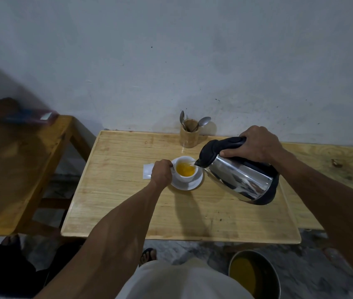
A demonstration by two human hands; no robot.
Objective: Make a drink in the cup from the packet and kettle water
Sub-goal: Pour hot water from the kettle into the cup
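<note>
We are in the pouring step. Our right hand point(257, 145) is clenched round the black handle of the kettle point(239, 174), which we tip down to the left so its spout hangs just over the rim of the cup point(185, 169). Holding it from above like this likely lets the wrist set the tilt and keep the flow thin. The cup stands on its saucer point(189, 185) near the middle of the table point(128, 201), and orange-yellow liquid already fills the lower part of it, so the powder seems to be in and dissolving.

Our left hand point(161, 172) grasps the cup's left side, probably at the handle, though the fingers hide it; we judge this steadies the cup against the stream and keeps it from sliding on the saucer. The packet point(147, 171) lies flat just behind that hand, partly covered by it, out of the kettle's way.

Spoons stand in a holder point(189, 133) at the wall, within reach for stirring. What remains, we think, is to fill further, level the kettle before the cup brims, and stir.
</note>
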